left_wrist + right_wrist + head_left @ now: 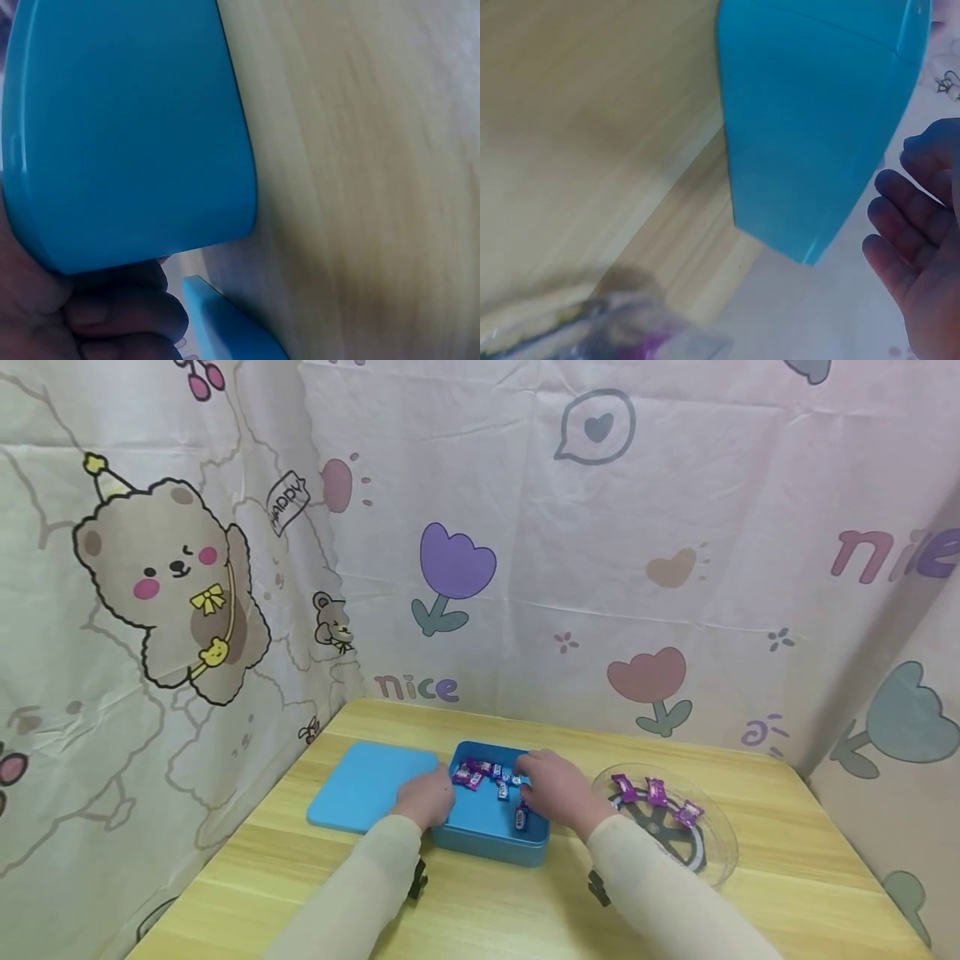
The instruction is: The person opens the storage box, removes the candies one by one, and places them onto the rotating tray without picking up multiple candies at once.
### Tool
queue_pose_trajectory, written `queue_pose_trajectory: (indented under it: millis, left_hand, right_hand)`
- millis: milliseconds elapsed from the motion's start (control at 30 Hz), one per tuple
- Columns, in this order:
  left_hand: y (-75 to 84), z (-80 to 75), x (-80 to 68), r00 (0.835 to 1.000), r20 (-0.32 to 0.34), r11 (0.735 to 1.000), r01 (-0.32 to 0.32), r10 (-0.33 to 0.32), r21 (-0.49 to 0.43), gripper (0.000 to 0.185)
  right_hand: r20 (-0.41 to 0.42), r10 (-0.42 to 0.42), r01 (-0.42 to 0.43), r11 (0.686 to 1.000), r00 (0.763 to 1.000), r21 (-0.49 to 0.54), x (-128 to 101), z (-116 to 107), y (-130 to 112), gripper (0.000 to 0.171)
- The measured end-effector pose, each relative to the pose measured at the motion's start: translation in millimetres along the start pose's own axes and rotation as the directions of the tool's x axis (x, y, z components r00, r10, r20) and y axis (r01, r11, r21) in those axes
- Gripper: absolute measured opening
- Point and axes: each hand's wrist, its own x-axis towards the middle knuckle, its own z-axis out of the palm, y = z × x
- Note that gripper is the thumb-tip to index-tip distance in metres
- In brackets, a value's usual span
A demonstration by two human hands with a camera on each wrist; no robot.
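A blue rectangular box (491, 850) stands on the table with several small wrapped candies (474, 773) inside, mostly along its far side. One candy (521, 816) lies near the box's front right corner. My left hand (425, 797) grips the box's left wall, its fingers curled against the outside, as the left wrist view also shows. Over the right rim hangs my right hand (558, 789), fingers loosely bent above the candies. In the right wrist view those fingers (904, 225) are apart from the box wall, with no candy visible among them.
A flat blue lid (367, 785) lies left of the box. To the right, a clear round plastic dish (723, 827) with a dark wheel-like pattern holds 3 visible purple candies (656, 791), partly behind the right forearm. Patterned curtains (525, 527) hang behind the wooden table (480, 910).
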Motion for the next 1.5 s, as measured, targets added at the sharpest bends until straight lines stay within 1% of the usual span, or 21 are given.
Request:
queue_pose_trajectory:
  millis: [133,200,333,400,467,567,667,800,933,1100,1300,1433,1500]
  left_hand:
    - [5.5,2.2,2.1,1.000,0.006,1.000,0.010,-0.010,-0.004,0.056]
    - [7.2,2.7,3.3,1.000,0.009,1.000,0.005,-0.005,-0.007,0.057]
    - [5.5,2.4,4.5,1.000,0.001,1.000,-0.016,0.016,-0.020,0.056]
    - [2.0,2.5,4.7,1.000,-0.011,1.000,-0.020,0.019,-0.020,0.056]
    - [-1.8,3.7,4.5,0.999,-0.022,1.000,-0.028,0.027,-0.013,0.055]
    - [-6.6,5.9,4.3,0.999,-0.025,0.999,-0.047,0.047,0.017,0.056]
    - [-7.4,7.0,3.7,0.998,-0.027,0.997,-0.060,0.061,0.040,0.054]
    - [-5.6,7.1,3.2,0.998,-0.027,0.998,-0.055,0.056,0.038,0.054]
    - [-4.6,4.8,2.1,0.998,-0.024,0.998,-0.054,0.055,0.036,0.055]
    - [-6.6,1.8,-0.4,0.999,-0.024,0.999,-0.039,0.040,0.031,0.054]
    - [-4.6,1.0,-0.6,0.998,-0.034,0.998,-0.053,0.054,0.019,0.045]
    - [-3.9,3.4,0.5,0.998,-0.042,0.999,-0.046,0.047,0.017,0.039]
    - [-4.5,4.5,0.8,0.998,-0.044,0.999,-0.038,0.039,0.013,0.039]
  right_hand:
    - [0.002,-0.032,0.032,0.999,1.000,-0.018,10.4,4.6,-2.6,0.026]
    - [0.021,-0.036,0.036,0.999,0.999,-0.017,15.8,7.3,-3.6,0.029]
    - [0.083,-0.018,0.018,1.000,0.996,-0.002,30.5,13.9,-11.2,0.034]
    - [0.121,-0.005,0.002,1.000,0.993,0.019,38.5,18.8,-17.1,0.037]
    - [0.152,0.008,-0.010,1.000,0.988,0.017,45.9,26.9,-21.1,0.039]
    - [0.198,0.042,-0.037,0.999,0.979,-0.024,53.6,38.7,-25.6,0.043]
    - [0.221,0.076,-0.058,0.994,0.972,-0.090,57.8,47.2,-27.6,0.046]
    - [0.212,0.113,-0.089,0.989,0.971,-0.119,59.6,51.7,-29.2,0.051]
    - [0.192,0.123,-0.096,0.985,0.974,-0.142,59.0,55.1,-31.0,0.051]
    - [0.167,0.095,-0.066,0.983,0.981,-0.172,57.8,60.6,-32.5,0.045]
    - [0.134,0.083,-0.055,0.979,0.987,-0.195,55.2,60.1,-28.9,0.036]
    - [0.134,0.077,-0.052,0.983,0.988,-0.178,52.9,58.2,-26.5,0.025]
    - [0.131,0.070,-0.047,0.984,0.989,-0.173,51.1,57.7,-26.8,0.021]
